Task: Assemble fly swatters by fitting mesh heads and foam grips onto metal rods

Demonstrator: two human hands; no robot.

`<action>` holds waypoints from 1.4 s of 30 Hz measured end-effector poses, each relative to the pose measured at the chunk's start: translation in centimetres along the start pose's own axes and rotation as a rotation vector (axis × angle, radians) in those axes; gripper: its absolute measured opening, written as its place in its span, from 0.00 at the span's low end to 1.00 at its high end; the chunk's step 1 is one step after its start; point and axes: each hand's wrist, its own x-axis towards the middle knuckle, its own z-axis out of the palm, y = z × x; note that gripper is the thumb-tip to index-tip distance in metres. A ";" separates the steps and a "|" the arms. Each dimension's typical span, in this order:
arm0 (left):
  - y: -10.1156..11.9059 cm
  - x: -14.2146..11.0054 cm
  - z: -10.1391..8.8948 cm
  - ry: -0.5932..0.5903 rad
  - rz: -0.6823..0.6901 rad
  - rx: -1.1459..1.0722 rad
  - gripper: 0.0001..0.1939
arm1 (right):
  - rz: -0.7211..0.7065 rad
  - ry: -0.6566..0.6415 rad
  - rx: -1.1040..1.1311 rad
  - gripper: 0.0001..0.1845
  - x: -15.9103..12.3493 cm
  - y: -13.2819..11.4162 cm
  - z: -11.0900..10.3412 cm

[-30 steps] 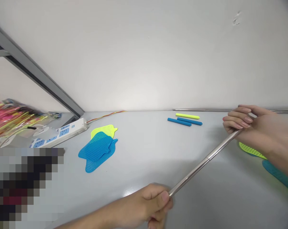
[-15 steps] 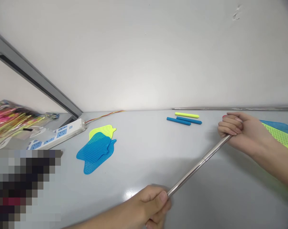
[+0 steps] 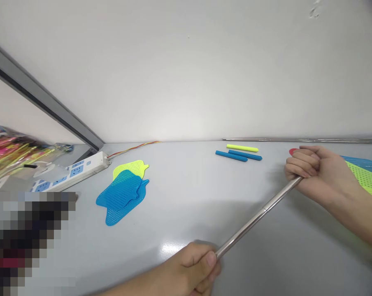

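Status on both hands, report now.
Left hand and right hand shut on jointed steel rod, rod spanning between them. Yellow-green mesh swatter head beside right hand, over a blue one.

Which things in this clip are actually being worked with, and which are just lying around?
In use: metal telescopic rod, left hand, right hand.

Lying about: blue swatter head, yellow swatter head, blue sticks, yellow stick, power strip, plastic bag.
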 end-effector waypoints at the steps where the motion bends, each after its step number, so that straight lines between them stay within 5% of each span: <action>1: 0.1 0.0 0.1 -0.009 -0.001 -0.005 0.22 | -0.005 -0.005 0.003 0.20 -0.1 0.0 0.1; 42: 0.0 0.0 -0.4 -0.026 -0.039 0.007 0.22 | 0.021 -0.117 0.116 0.21 -0.1 0.6 0.0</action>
